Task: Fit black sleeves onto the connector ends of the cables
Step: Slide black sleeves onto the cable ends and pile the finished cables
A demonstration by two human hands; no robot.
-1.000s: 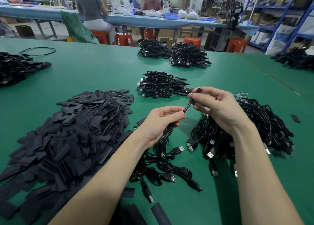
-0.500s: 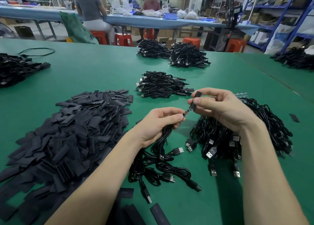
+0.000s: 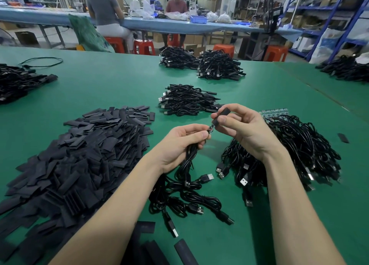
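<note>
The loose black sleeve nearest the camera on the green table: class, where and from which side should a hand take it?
Pinch the black sleeve across its flat middle, coming from above; it lies flat, apart from the cables, with bare table alongside.

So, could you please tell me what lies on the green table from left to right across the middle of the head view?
Heap of flat black sleeves → left hand → right hand → large tangle of black cables → lone black sleeve.

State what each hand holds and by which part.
The left hand grips a bunch of cables just below a connector end, pinching it. The right hand pinches a black sleeve around its middle.
</note>
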